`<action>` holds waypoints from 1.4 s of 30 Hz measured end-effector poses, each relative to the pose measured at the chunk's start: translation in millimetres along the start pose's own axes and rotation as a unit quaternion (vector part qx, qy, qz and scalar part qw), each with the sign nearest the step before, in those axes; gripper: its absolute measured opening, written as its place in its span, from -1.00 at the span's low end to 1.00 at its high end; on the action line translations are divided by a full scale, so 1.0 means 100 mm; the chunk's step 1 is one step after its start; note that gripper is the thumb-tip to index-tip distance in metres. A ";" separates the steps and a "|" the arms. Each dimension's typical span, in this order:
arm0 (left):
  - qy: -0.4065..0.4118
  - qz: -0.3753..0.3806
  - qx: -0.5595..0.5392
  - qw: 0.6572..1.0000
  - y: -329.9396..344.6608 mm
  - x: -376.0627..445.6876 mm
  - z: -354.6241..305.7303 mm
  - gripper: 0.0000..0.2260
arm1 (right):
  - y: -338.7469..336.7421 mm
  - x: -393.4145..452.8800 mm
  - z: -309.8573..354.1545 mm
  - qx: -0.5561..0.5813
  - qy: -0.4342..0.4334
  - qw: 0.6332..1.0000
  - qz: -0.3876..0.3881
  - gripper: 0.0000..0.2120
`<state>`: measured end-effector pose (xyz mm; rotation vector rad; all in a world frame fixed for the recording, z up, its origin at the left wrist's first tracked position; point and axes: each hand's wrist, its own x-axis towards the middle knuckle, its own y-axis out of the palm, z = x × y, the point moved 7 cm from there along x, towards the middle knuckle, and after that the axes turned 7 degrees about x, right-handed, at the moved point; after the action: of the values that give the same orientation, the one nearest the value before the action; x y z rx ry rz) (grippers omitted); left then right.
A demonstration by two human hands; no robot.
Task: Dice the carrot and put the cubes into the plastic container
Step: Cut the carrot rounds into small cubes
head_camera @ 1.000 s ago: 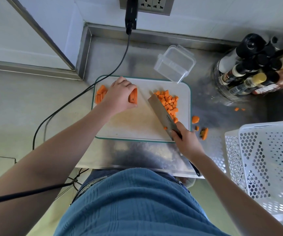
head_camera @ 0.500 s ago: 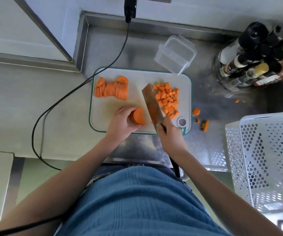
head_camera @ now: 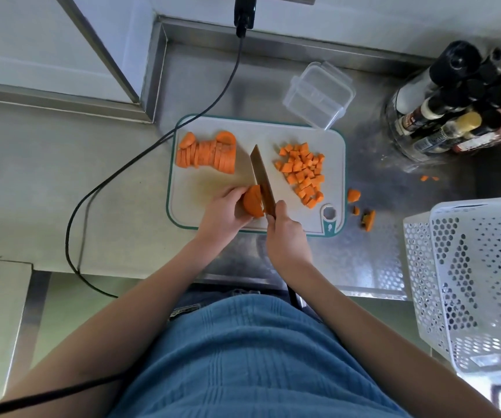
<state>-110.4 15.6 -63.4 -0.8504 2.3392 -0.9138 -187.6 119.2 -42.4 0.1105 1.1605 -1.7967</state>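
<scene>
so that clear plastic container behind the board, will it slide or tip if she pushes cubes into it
The container looks thin-walled and empty, so probably light. It sits on smooth steel counter, so a push would likely slide it. It looks wide and low, so tipping seems less likely.

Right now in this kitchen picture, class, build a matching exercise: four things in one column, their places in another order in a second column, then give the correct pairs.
Things
1. carrot cubes
2. carrot slices
3. plastic container
4. white basket

Places
A. behind the cutting board, on the steel counter
B. far-left part of the cutting board
C. right part of the cutting board
D. at the right edge of the picture

Pairs: 1-C, 2-B, 3-A, 4-D
</scene>
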 end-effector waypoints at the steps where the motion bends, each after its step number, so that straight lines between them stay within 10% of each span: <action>1: 0.003 0.005 -0.002 1.000 0.02 0.01 -0.03 -0.51 | -0.02 0.00 -0.01 0.005 0.005 1.000 -0.006 -0.84; 8: 0.020 0.057 0.013 0.998 0.17 0.04 -0.10 -0.48 | -0.26 -0.08 -0.12 0.052 0.026 0.995 -0.075 -0.82; 14: -0.053 -0.027 -0.045 0.997 -0.10 0.02 0.09 -0.90 | -0.24 -0.19 0.03 0.075 0.003 0.994 -0.077 -0.94; 24: -0.014 0.029 0.210 0.977 0.11 0.11 -0.04 -0.70 | -0.04 -0.14 0.10 0.046 0.012 0.995 -0.084 -0.95; 42: -0.039 0.061 0.239 0.968 0.27 0.14 0.01 -0.73 | 0.23 0.07 0.01 -0.092 0.069 0.993 -0.036 -0.62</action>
<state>-129.3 21.3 -86.4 -0.5258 1.9526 -1.2893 -173.7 111.8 -60.5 0.0863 1.4382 -1.7577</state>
